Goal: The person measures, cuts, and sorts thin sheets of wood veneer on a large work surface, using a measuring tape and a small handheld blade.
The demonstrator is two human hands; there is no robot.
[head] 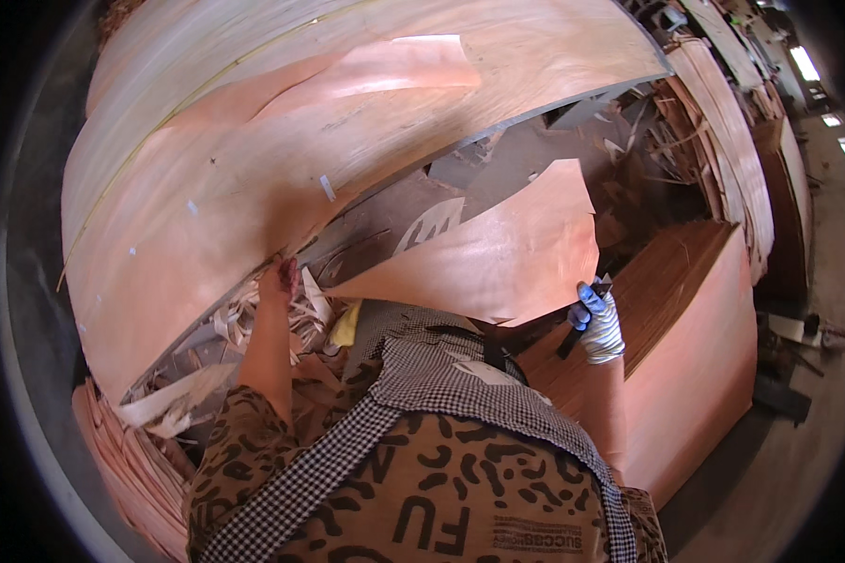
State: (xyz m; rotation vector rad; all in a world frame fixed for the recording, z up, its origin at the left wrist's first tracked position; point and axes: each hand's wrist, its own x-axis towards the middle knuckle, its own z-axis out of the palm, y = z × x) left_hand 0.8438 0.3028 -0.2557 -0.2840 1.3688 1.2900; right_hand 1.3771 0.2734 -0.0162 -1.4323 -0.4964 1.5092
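My left hand (279, 280), bare, is at the near edge of a large wood veneer sheet (239, 176) on the stack before me. Its fingers are partly hidden, and whether they pinch the edge is unclear. My right hand (598, 325), in a striped glove with blue fingers, grips a dark-handled knife (572, 342). A tapering loose piece of veneer (493, 253) meets this hand at its right corner and spans the gap before my apron, its narrow tip pointing left. A thinner veneer strip (394, 67) rests across the large sheet.
Veneer scraps (310, 302) litter the space below the stack's edge. To my right stands a thick stack of veneer sheets (690, 359), with another bundle (732, 141) behind it. A thin yellowish strip (183, 105) curves over the large sheet. More layered veneer (127, 464) lies at lower left.
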